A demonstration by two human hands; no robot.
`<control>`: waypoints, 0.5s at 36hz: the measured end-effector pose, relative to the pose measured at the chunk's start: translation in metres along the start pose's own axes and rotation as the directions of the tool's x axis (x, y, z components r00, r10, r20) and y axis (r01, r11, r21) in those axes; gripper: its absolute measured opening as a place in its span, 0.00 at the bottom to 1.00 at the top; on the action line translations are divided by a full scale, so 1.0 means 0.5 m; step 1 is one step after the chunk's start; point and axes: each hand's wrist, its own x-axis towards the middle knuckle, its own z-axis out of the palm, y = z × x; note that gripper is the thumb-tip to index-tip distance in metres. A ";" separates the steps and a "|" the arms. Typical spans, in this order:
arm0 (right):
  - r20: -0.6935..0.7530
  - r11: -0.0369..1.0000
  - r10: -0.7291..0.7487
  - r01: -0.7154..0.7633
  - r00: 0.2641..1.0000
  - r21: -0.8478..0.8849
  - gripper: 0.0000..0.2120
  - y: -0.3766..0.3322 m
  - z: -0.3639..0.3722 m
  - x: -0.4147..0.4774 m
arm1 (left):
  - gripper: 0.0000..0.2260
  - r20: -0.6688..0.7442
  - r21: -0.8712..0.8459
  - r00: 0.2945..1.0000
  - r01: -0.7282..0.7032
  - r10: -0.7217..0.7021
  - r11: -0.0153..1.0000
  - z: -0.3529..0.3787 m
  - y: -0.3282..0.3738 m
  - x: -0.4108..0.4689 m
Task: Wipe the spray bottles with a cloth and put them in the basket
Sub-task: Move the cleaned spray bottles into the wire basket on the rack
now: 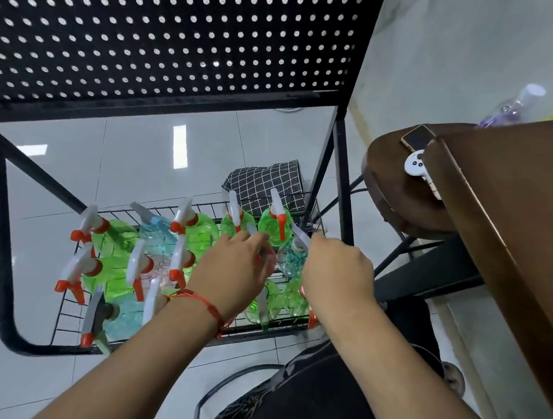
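The wire basket [64, 318] holds spray bottles [116, 239]. The right hand [336, 274] grips a clear bottle [293, 263], fingers curled; left hand [237, 267] fingers curled, hold indeterminate.

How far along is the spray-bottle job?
Mostly done: about a dozen green and blue plastic spray bottles fill the black wire basket. In hand: the right hand grips a clear bluish bottle at the basket's right end, left hand beside it. Remaining: perhaps the blurred clear bottle on the brown table.
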 end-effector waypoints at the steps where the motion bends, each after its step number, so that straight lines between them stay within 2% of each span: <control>1: 0.005 1.000 -0.006 0.006 1.000 -0.002 0.13 -0.001 0.001 0.004 | 0.14 -0.001 0.001 1.000 -0.006 0.006 1.000 -0.002 -0.001 0.000; 18: -0.107 0.998 -0.013 0.020 0.994 0.064 0.13 -0.017 0.023 0.027 | 0.18 -0.047 -0.046 0.998 -0.046 0.044 0.998 0.023 -0.031 -0.013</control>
